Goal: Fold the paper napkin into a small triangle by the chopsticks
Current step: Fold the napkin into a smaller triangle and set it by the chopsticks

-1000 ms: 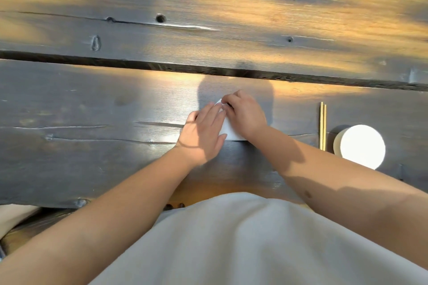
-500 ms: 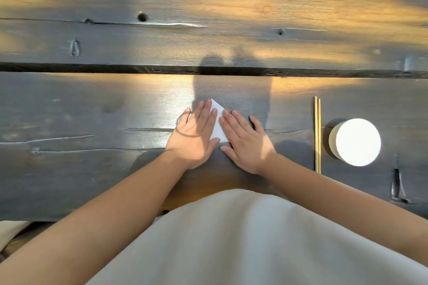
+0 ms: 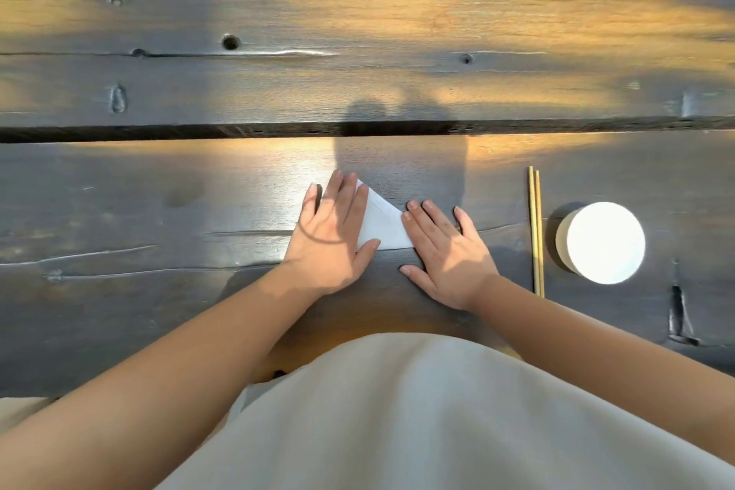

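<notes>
On the dark wooden table (image 3: 159,211), directly in front of the person, the paper napkin (image 3: 382,221) lies flat and already has the form of a small triangle, with one long sloping edge running down to the right and a straight lower edge. The left hand (image 3: 332,235) lies flat on its left part with the fingers spread, pressing and not gripping, and covers a good share of the paper. The right hand (image 3: 445,251) is also flat and open, mostly on the bare wood, and only its fingertips (image 3: 407,216) touch the right corner of the napkin. So I judge that the folding itself is nearly finished and the hands are only flattening the creases. What seems to be left is the placing: the chopsticks (image 3: 535,231) lie well apart to the right, parallel and touching each other, and the triangle is not yet beside them. Further right, just beside them, stands a round white container (image 3: 600,243) with a smooth, flat top. The napkin looks thin, matte and white, with sharp edges and some layers visible along the slope. The table is made of rough old planks with knots, cracks and a dark gap between them, and warm light falls on it in patches. The chopsticks are thin, pale and look like bamboo.
</notes>
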